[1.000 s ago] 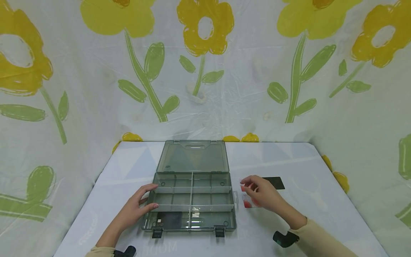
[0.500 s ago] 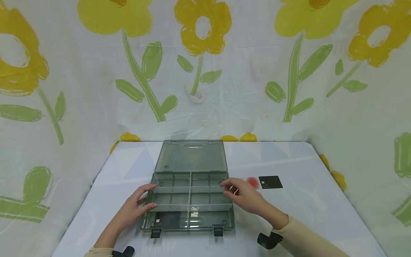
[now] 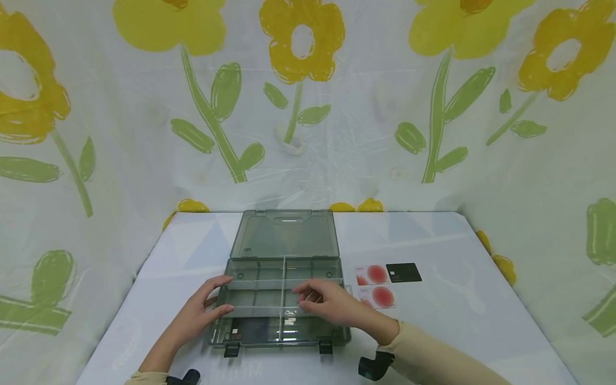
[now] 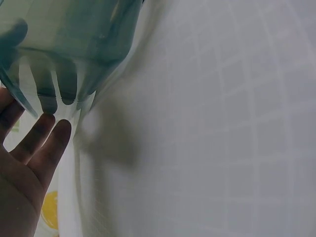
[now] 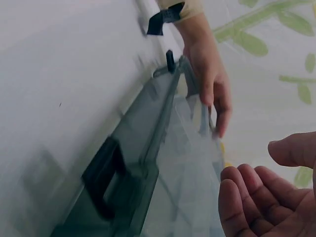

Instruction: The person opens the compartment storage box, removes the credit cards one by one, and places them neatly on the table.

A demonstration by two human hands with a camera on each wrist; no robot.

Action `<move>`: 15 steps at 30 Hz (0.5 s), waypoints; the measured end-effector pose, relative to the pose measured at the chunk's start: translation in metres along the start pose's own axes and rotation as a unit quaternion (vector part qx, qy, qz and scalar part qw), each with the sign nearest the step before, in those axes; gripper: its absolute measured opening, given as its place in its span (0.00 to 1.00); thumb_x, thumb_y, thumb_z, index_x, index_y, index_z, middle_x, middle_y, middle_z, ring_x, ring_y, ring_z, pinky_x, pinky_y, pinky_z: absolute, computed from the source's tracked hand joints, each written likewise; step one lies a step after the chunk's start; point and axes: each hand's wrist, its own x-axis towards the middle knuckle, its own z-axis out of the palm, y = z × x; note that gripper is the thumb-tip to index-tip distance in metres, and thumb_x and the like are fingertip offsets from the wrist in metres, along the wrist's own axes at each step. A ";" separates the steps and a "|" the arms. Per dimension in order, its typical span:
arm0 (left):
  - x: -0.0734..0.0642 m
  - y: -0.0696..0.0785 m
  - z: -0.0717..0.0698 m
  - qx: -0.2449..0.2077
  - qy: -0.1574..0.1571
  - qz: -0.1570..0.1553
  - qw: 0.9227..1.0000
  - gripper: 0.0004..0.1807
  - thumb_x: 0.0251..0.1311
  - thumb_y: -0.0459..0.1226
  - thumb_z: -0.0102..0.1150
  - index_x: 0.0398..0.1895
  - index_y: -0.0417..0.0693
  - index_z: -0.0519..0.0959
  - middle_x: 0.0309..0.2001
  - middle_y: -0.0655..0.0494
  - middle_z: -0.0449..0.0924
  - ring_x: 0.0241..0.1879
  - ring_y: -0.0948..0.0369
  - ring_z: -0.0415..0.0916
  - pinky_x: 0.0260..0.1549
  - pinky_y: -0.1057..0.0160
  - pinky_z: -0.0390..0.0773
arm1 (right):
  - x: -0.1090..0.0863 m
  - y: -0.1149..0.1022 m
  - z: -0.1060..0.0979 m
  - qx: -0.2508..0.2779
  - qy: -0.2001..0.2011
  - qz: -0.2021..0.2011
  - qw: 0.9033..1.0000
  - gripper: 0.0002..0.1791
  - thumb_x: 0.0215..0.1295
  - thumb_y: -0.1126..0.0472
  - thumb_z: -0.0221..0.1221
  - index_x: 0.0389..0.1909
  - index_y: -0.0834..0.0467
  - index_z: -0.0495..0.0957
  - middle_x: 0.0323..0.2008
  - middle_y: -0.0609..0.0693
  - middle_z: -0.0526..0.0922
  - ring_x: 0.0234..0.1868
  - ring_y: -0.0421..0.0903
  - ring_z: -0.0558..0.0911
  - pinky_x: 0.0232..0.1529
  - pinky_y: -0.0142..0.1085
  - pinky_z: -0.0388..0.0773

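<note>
A translucent grey-green organizer box (image 3: 222, 334) lies with its lid (image 3: 284, 235) folded back. My left hand (image 3: 199, 307) rests at its left side, thumb and forefinger reaching over the rim. In the left wrist view, straight fingers (image 4: 52, 150) touch the outer wall. Above the middle right compartment hovers my right hand (image 3: 332, 305); in the right wrist view its fingers (image 5: 252, 187) curl loosely, the thumb stands apart, and nothing sits between them. A black card (image 3: 250, 329) lies in the front left compartment.
Right of the box lie two red-and-white cards, a rear one (image 3: 372, 275) and a front one (image 3: 379, 297), beside another black card (image 3: 404, 272). Two dark latches, left (image 3: 232, 350) and right (image 3: 325, 347), hang at the box front. A flowered curtain surrounds the table (image 3: 433, 342).
My right hand has moved left from the red-and-white cards to above the box, uncovering both cards. My left hand has stayed at the box's left side.
</note>
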 end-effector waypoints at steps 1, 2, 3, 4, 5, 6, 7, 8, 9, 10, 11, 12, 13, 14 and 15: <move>0.000 0.000 0.000 0.000 0.000 0.000 1.000 0.37 0.64 0.42 0.70 0.73 0.44 0.67 0.72 0.41 0.64 0.71 0.38 0.61 0.62 0.36 0.75 | 0.002 -0.002 0.003 0.004 -0.006 -0.004 1.000 0.15 0.74 0.60 0.60 0.58 0.58 0.80 0.42 0.44 0.82 0.39 0.37 0.80 0.39 0.28 0.81; 0.000 0.000 0.000 0.000 0.000 0.001 1.000 0.37 0.64 0.42 0.70 0.73 0.44 0.67 0.72 0.41 0.64 0.71 0.39 0.61 0.62 0.36 0.75 | 0.004 -0.004 0.006 0.011 -0.012 -0.006 1.000 0.15 0.74 0.60 0.60 0.58 0.58 0.80 0.43 0.44 0.82 0.39 0.37 0.80 0.39 0.28 0.81; 0.000 -0.001 0.000 0.000 0.000 0.001 1.000 0.37 0.64 0.42 0.70 0.73 0.44 0.67 0.72 0.41 0.64 0.71 0.39 0.61 0.62 0.37 0.75 | 0.006 -0.006 0.008 0.017 -0.018 -0.008 1.000 0.15 0.73 0.61 0.60 0.58 0.59 0.80 0.43 0.45 0.83 0.39 0.36 0.81 0.40 0.27 0.81; 0.000 -0.001 0.000 0.001 0.000 0.001 1.000 0.37 0.64 0.42 0.70 0.73 0.44 0.67 0.72 0.41 0.64 0.71 0.39 0.62 0.62 0.37 0.75 | 0.007 -0.008 0.011 0.026 -0.025 -0.008 0.999 0.15 0.73 0.61 0.60 0.57 0.59 0.80 0.43 0.46 0.83 0.39 0.36 0.81 0.41 0.27 0.81; 0.000 -0.001 0.000 0.001 0.000 0.001 1.000 0.37 0.64 0.42 0.70 0.73 0.44 0.67 0.72 0.41 0.65 0.71 0.39 0.62 0.62 0.37 0.75 | 0.009 -0.010 0.014 0.037 -0.032 -0.005 0.999 0.15 0.73 0.61 0.60 0.58 0.59 0.80 0.44 0.48 0.84 0.39 0.36 0.81 0.41 0.27 0.81; 0.000 -0.001 0.000 0.001 0.000 0.002 1.000 0.37 0.64 0.42 0.70 0.73 0.44 0.67 0.72 0.41 0.65 0.71 0.39 0.62 0.62 0.37 0.75 | 0.010 -0.011 0.016 0.048 -0.040 -0.001 0.998 0.16 0.73 0.61 0.60 0.58 0.59 0.80 0.45 0.50 0.84 0.40 0.36 0.82 0.41 0.27 0.81; 0.000 -0.002 0.000 0.002 0.000 0.002 1.000 0.37 0.64 0.43 0.70 0.73 0.44 0.67 0.72 0.41 0.65 0.71 0.39 0.62 0.62 0.37 0.75 | 0.012 -0.013 0.019 0.057 -0.048 0.003 0.997 0.16 0.73 0.62 0.60 0.58 0.59 0.80 0.46 0.52 0.85 0.40 0.36 0.82 0.41 0.27 0.82; 0.000 -0.002 0.000 0.003 0.001 0.003 1.000 0.37 0.64 0.42 0.70 0.73 0.44 0.67 0.72 0.41 0.64 0.71 0.39 0.62 0.62 0.37 0.75 | 0.013 -0.014 0.021 0.066 -0.056 0.009 0.996 0.16 0.73 0.61 0.59 0.58 0.59 0.80 0.47 0.54 0.85 0.40 0.36 0.82 0.41 0.27 0.82; 0.000 -0.002 0.000 0.004 0.002 0.004 1.000 0.37 0.64 0.42 0.70 0.73 0.44 0.67 0.72 0.41 0.65 0.71 0.39 0.62 0.62 0.37 0.75 | 0.015 -0.015 0.024 0.074 -0.064 0.015 0.995 0.16 0.74 0.61 0.59 0.59 0.60 0.79 0.48 0.55 0.85 0.41 0.35 0.82 0.42 0.26 0.82; 0.000 -0.002 0.000 0.005 0.002 0.005 1.000 0.37 0.64 0.42 0.70 0.73 0.44 0.67 0.72 0.41 0.65 0.71 0.39 0.62 0.62 0.37 0.75 | 0.016 -0.016 0.026 0.084 -0.071 0.023 0.994 0.17 0.74 0.61 0.59 0.60 0.60 0.79 0.50 0.57 0.85 0.41 0.35 0.83 0.41 0.27 0.82; 0.000 -0.002 0.000 0.005 0.003 0.006 1.000 0.36 0.64 0.42 0.70 0.73 0.44 0.67 0.71 0.41 0.65 0.71 0.39 0.62 0.62 0.37 0.75 | 0.017 -0.017 0.028 0.093 -0.079 0.029 0.992 0.18 0.74 0.61 0.59 0.61 0.61 0.78 0.51 0.58 0.84 0.43 0.35 0.83 0.41 0.27 0.82; 0.000 -0.002 0.001 0.006 0.004 0.008 1.000 0.36 0.64 0.42 0.70 0.73 0.43 0.67 0.71 0.41 0.65 0.70 0.39 0.62 0.62 0.37 0.76 | 0.019 -0.018 0.030 0.102 -0.084 0.035 0.991 0.18 0.75 0.61 0.59 0.61 0.62 0.78 0.52 0.58 0.84 0.44 0.36 0.83 0.43 0.27 0.82; 0.000 -0.002 0.001 0.006 0.005 0.009 1.000 0.36 0.64 0.41 0.70 0.73 0.43 0.67 0.71 0.41 0.65 0.70 0.39 0.62 0.62 0.37 0.76 | 0.020 -0.018 0.031 0.114 -0.089 0.042 0.989 0.19 0.75 0.61 0.58 0.62 0.63 0.77 0.53 0.59 0.84 0.45 0.37 0.83 0.44 0.28 0.83; 0.000 -0.002 0.001 0.006 0.006 0.009 1.000 0.36 0.64 0.41 0.70 0.73 0.43 0.67 0.71 0.41 0.65 0.70 0.39 0.62 0.61 0.37 0.76 | 0.021 -0.020 0.033 0.125 -0.092 0.049 0.987 0.20 0.75 0.62 0.58 0.63 0.64 0.76 0.54 0.59 0.84 0.46 0.38 0.84 0.46 0.29 0.84; 0.000 -0.002 0.001 0.006 0.007 0.009 1.000 0.36 0.64 0.41 0.70 0.73 0.43 0.67 0.71 0.41 0.65 0.70 0.39 0.62 0.61 0.37 0.76 | 0.023 -0.021 0.034 0.138 -0.096 0.056 0.984 0.20 0.76 0.62 0.58 0.64 0.66 0.75 0.55 0.60 0.83 0.48 0.40 0.85 0.48 0.32 0.85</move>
